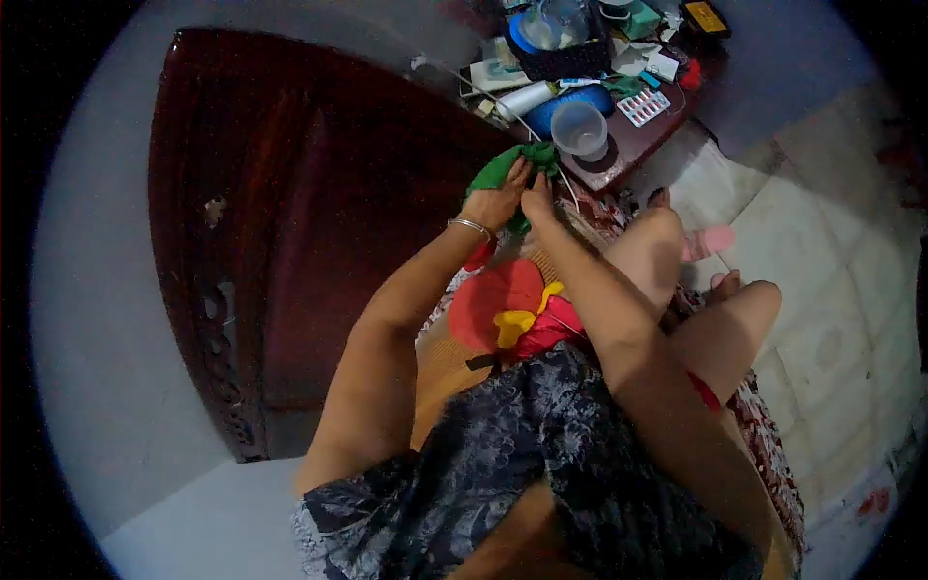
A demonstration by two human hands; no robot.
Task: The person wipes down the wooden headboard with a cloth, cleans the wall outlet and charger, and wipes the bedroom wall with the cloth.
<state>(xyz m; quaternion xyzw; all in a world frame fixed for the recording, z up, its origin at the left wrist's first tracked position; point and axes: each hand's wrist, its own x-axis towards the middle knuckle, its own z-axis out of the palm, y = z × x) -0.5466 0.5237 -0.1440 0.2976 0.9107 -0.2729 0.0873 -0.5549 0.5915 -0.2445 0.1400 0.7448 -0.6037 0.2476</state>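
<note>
Both hands are stretched forward at a green cloth (493, 172) beside the dark wooden headboard. My left hand (495, 205), with a silver bangle on its wrist, presses on the cloth with its fingers extended. Close against it on the right, my right hand (537, 197) touches the cloth's right part. The fingertips partly overlap the fabric, and whether it is pinched is hard to see. Nearer my body lie a round red piece (498, 302), a yellow piece (514, 327) and bright pink-red fabric (553, 329) on the woven mat.
The dark headboard (367, 213) rises at the left. A cluttered table (628, 145) ahead holds a clear plastic cup (579, 130), a blister pack (644, 107), a white bottle (527, 101) and a dark basket (570, 64). A white cord runs past the hands. Tiled floor (831, 261) is at the right.
</note>
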